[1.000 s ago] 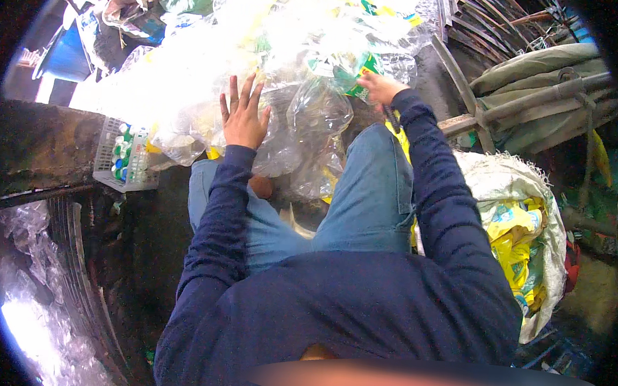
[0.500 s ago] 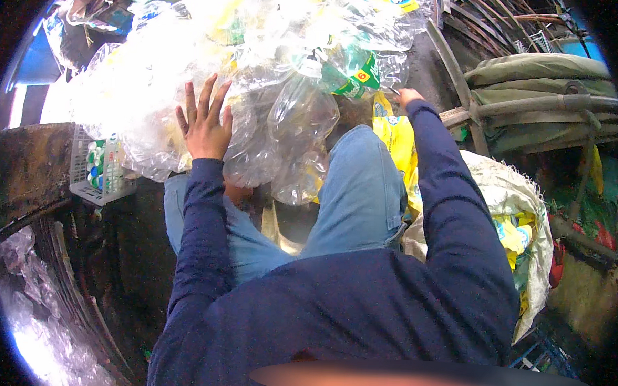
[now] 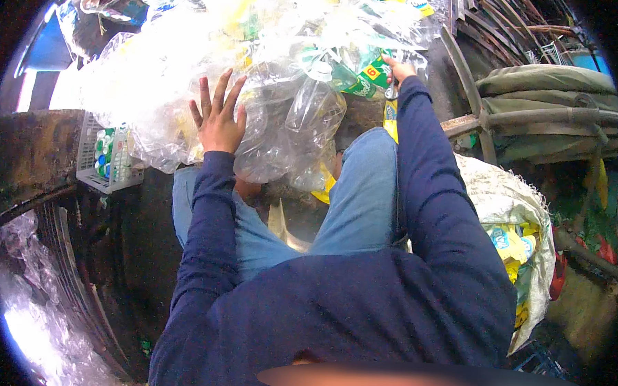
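My left hand (image 3: 222,120) is open, fingers spread, resting on the heap of clear plastic bottles (image 3: 168,111). My right hand (image 3: 400,71) is at the heap's right side, closed round a small shiny metal tool (image 3: 390,92) whose exact kind I cannot make out. Its fingertips reach the edge of a green label (image 3: 360,85) on a clear bottle; whether they pinch the label is not clear. A yellow plastic wrapper (image 3: 391,121) shows just below that hand, partly hidden by my right forearm.
A white woven sack (image 3: 536,272) with yellow wrappers stands right of my right arm. A grey plastic crate (image 3: 120,174) holding bottle caps sits at left. Wooden bars (image 3: 533,118) and a folded green tarp (image 3: 548,86) lie at right; more clear plastic (image 3: 35,298) is lower left.
My right hand has moved up and slightly left onto the green-labelled bottle. The yellow wrapper strip beside my knee is now mostly covered by my forearm. My left hand stays spread on the heap.
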Available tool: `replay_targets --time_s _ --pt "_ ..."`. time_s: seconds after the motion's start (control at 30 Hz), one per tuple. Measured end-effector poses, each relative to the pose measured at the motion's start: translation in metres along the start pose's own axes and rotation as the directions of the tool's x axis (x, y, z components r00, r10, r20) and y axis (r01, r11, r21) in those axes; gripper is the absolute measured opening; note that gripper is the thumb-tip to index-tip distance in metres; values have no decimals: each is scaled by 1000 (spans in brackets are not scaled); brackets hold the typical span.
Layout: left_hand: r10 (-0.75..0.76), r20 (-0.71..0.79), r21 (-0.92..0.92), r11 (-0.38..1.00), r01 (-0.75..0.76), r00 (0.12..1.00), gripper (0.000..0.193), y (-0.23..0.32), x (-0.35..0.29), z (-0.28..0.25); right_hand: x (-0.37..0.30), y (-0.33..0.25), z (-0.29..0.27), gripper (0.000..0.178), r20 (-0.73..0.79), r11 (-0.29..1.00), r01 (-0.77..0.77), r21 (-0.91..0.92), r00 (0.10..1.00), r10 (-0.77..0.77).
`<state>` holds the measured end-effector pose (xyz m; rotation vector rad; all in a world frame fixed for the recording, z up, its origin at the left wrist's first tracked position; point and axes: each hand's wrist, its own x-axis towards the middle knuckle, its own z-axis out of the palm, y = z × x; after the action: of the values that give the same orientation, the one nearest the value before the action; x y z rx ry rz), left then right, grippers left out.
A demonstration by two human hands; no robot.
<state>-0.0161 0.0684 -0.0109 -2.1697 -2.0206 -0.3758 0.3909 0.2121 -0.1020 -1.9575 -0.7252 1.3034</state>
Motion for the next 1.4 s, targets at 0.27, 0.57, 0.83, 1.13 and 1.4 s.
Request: replay_targets --time_s 0.27,0.57,0.83,1.13,1.4 --pt "-227 -172 -293 941 171 958 50 -14 7 -2 -189 -9 -1 12 204 877 179 447 933 -295" --pt "-293 -85 -405 883 235 952 52 -27 -25 -19 -408 -122 12 11 325 737 355 575 728 -604" --pt "-420 -166 -708 681 189 892 81 27 -53 -101 -492 -155 -24 29 154 380 553 741 411 -898" --pt "595 -502 70 751 -656 628 68 64 4 -228 -514 -91 27 35 714 677 516 525 167 -680" --pt "554 -218 -248 765 -595 803 61 20 37 -202 -448 -85 -35 15 227 142 -191 971 560 -797"
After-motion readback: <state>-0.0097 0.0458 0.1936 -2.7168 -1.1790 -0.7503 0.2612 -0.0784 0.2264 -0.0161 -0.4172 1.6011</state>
